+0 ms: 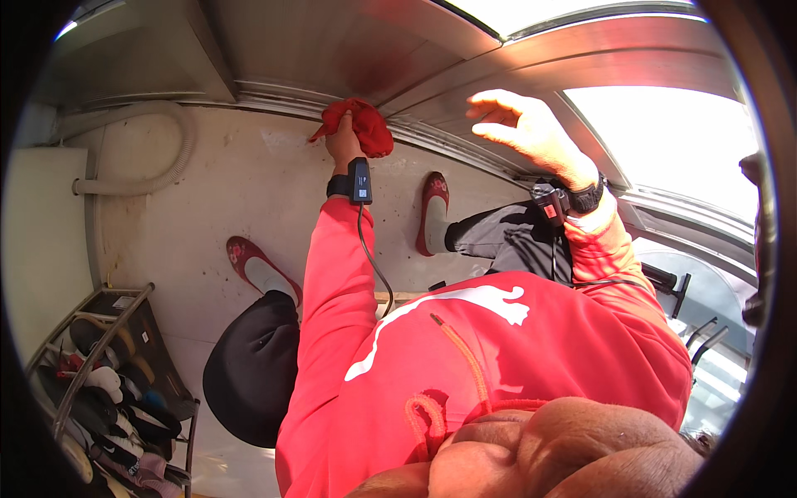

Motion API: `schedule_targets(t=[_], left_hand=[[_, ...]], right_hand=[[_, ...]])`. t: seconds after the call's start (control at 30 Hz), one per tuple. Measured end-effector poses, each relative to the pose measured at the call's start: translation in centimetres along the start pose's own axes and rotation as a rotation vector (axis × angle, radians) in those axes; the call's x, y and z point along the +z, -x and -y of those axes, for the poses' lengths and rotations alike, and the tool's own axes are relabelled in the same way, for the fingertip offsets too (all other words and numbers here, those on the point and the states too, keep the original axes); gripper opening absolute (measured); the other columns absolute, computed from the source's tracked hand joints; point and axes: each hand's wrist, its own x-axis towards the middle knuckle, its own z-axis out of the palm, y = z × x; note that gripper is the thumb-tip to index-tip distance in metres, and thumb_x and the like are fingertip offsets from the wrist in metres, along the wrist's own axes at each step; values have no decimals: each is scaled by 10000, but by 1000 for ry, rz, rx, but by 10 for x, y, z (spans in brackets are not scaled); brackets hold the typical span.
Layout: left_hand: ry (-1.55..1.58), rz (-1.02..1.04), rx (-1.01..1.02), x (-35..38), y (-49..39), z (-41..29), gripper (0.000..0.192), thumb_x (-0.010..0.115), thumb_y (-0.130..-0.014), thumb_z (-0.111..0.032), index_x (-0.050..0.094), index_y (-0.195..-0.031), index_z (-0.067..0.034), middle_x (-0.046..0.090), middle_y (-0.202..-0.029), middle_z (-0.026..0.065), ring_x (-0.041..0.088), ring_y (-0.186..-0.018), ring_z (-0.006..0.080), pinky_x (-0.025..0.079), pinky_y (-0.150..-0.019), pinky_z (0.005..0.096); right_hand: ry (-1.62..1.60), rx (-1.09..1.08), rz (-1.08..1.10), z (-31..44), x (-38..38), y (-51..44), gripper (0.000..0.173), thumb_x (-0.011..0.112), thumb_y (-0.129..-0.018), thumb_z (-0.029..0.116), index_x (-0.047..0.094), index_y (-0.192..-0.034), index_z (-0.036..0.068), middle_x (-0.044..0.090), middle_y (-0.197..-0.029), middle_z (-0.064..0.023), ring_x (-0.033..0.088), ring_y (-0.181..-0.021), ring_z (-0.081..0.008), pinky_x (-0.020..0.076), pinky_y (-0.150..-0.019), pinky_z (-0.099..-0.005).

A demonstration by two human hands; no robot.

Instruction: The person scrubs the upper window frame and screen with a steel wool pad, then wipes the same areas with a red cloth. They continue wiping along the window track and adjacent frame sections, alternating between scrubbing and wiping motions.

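My left hand grips a bunched red cloth, its fingers partly hidden in the folds. The cloth rests at the metal sliding-door track, where the floor meets the metal panels. To the right, my right hand is raised in bright sunlight in front of the lower metal panel. Its fingers are curved and apart from the thumb, with nothing between them. Whether it touches the panel, I cannot tell. A black device is strapped to each wrist, and a cable runs from the left one.
A corrugated hose curves over the pale floor beside a white cabinet-like box. At lower left stands a metal rack crowded with shoes. My feet in red shoes are spread apart. Glass panes let in glare.
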Motion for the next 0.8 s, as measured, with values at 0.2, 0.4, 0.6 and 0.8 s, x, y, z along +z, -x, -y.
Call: schedule_targets(t=[0.2, 0.4, 0.6, 0.8], left_hand=[[-66, 30, 14, 42, -17, 30, 418, 798, -860, -69, 632, -1235, 17, 712, -1210, 82, 714, -989, 223, 580, -886, 352], [171, 123, -22, 54, 24, 16, 232, 749, -900, -41, 670, -1115, -78, 711, -1058, 29, 701, -950, 189, 580, -802, 355], [134, 133, 98, 98, 93, -36, 279, 763, -899, -62, 650, -1153, -51, 694, -1116, 31, 663, -970, 153, 549, -884, 346], [44, 400, 401, 151, 178, -82, 306, 831, -889, -99, 701, -1151, -10, 726, -1075, 34, 674, -933, 109, 546, -855, 296]], right_hand=[[-138, 37, 41, -13, -10, 1, 369, 776, -945, 179, 682, -1264, 18, 753, -1086, -85, 700, -986, -125, 560, -907, -298], [-34, 133, -237, -34, -32, 5, 366, 753, -970, 236, 710, -1211, -36, 766, -1055, -122, 730, -986, -168, 566, -911, -316], [-222, -98, -360, -33, -29, 9, 304, 692, -1015, 117, 675, -1283, -26, 773, -1039, -120, 740, -911, -175, 596, -868, -299], [-258, -282, -424, -17, -18, 5, 491, 683, -1009, 44, 558, -1483, 25, 761, -1067, -111, 733, -941, -164, 605, -872, -296]])
